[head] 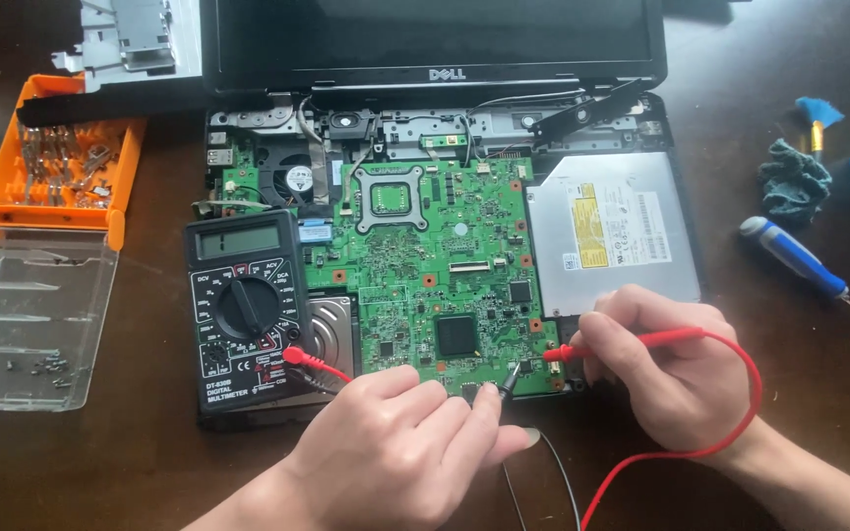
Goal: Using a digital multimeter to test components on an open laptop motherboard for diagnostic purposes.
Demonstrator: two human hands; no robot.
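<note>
Dark wooden table (pixel 819 393), left hand (pixel 400 447) pinching black probe (pixel 507 383) at motherboard (pixel 435 265) edge, right hand (pixel 666 359) gripping red probe (pixel 607 346)

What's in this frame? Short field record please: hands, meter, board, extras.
left hand: pinches black probe, tip at green board front edge
right hand: holds red probe, tip at board's right front corner
multimeter: black, left of board, on the open laptop
optical drive: silver, right of board
extras: orange bit case, blue screwdriver
</note>
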